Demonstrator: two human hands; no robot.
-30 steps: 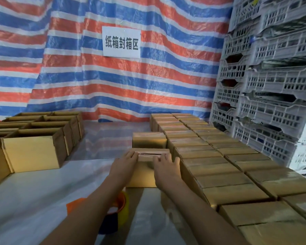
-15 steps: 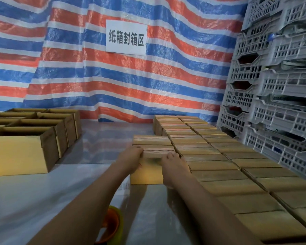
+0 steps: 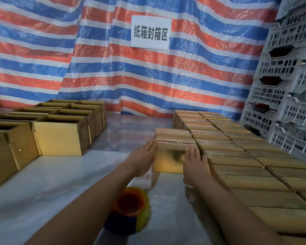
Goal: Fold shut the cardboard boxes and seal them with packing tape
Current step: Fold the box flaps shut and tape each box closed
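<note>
Cardboard box (image 3: 168,160) closed on the table (image 3: 60,183), beside rows of closed boxes (image 3: 245,156), left hand (image 3: 143,160) flat against its left side, right hand (image 3: 194,161) flat on its right front, fingers straight, open boxes (image 3: 58,137) far left, insides dark.

Red-white-blue striped tarp (image 3: 42,50) hangs as backdrop behind desk (image 3: 34,191). White sign (image 3: 150,32) with dark printed characters fixed on tarp. Pale slotted crates (image 3: 281,85) stacked high at right. Desk top pale, glossy.

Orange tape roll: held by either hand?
No, left hand and right hand touch the brown cardboard box; the orange tape roll lies apart.
</note>
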